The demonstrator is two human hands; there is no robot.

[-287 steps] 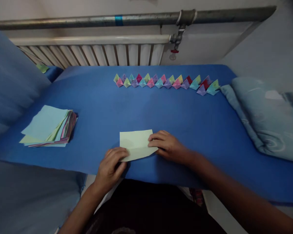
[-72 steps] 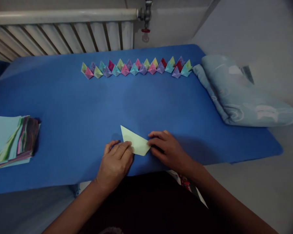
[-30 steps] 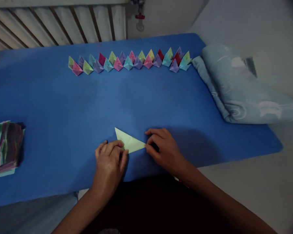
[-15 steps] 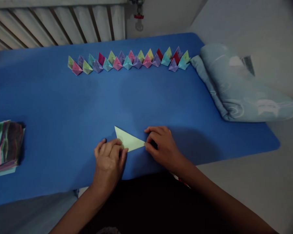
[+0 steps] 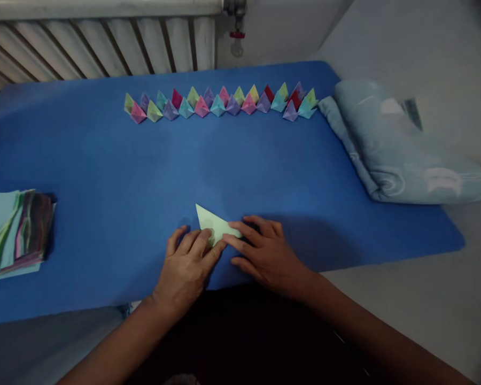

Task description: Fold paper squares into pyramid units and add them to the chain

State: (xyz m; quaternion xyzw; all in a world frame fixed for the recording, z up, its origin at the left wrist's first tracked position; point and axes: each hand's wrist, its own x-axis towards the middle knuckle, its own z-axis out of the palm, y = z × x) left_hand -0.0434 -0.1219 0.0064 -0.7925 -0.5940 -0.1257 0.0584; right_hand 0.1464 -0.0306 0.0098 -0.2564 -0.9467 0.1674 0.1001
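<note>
A pale green sheet of paper [image 5: 213, 222], folded into a triangle, lies on the blue surface in front of me, one sharp corner pointing away to the left. My left hand [image 5: 187, 256] holds its near left part, thumb and fingertips pressed on the paper along the lower edge. From the other side, my right hand [image 5: 266, 251] lies over the right corner. Its fingers are stretched out and apart, with two fingertips on the paper near my left thumb. The right corner is partly hidden under those fingers.
Along the far side of the blue table [image 5: 176, 166] stand several folded paper boats [image 5: 218, 105] in many colours. A stack of coloured paper sheets [image 5: 16, 235] lies at the left. A folded grey-blue blanket [image 5: 401, 149] rests at the right. Behind is a white radiator [image 5: 116, 45].
My right hand has gone from pinching the paper's right corner to lying over it with fingers extended, closer to my left thumb. The camera view has shifted slightly.
</note>
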